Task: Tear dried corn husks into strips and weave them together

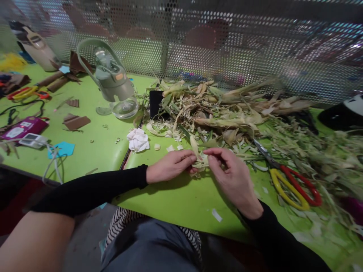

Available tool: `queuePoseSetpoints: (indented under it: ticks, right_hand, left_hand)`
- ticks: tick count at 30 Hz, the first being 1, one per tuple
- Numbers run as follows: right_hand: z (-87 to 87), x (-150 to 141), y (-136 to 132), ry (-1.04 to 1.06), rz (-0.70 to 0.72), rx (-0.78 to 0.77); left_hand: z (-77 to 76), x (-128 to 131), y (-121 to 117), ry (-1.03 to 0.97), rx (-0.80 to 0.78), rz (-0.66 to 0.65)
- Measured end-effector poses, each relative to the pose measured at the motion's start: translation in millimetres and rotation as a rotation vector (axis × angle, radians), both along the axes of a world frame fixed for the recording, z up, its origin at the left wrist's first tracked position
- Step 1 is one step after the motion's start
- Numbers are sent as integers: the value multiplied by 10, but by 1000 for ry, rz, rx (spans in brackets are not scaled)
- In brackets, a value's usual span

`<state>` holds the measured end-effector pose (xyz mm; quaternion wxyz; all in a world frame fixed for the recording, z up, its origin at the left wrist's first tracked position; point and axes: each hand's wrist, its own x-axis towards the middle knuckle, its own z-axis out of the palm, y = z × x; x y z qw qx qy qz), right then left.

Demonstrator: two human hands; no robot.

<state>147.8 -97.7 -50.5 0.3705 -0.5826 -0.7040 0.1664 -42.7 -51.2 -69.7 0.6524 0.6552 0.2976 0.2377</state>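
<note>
Fine husk strips are blurring together between the fingertips, so whether the right hand [234,175] is gripping any of them cannot be told; its thumb and forefinger are standing close together. The loose husk heap [212,109] is partly covering a flat black object [155,104]. At the right edge, a black-and-white object [343,113] and a purple object [353,207] are being cut off. Shapes behind the mesh panel [170,56] are showing only as dim, blurry patches.

A bright green worktop [170,196] is spreading beneath everything, with a seam running between its two sections. The metal mesh panel is standing along its far side. A grey floor [82,234] is showing below the near edge, beside the person's lap.

The left hand [172,164] is pinching a small, pale husk piece [194,147] between thumb and fingers. The piece is pointing up and lying at two o'clock from the middle of that hand, at ten o'clock from the right hand. The heap is sprawling from twelve to two o'clock of the left hand. A crumpled white tissue [138,140] is resting at ten o'clock, and a green-handled bottle [120,87] is standing beyond it at eleven. Scissors [295,185] with red and yellow handles are lying at three o'clock from the right hand.
</note>
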Motion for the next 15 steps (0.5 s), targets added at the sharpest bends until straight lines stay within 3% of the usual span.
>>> queuePoseSetpoints:
  ticks: [8,15]
  right_hand:
    - [-117,46,63,-38,136,70]
    - [-73,23,36,-86,264,190]
  left_hand:
    - [-6,-4,16,52,49,-70]
    - [-25,2,29,79,-103,-123]
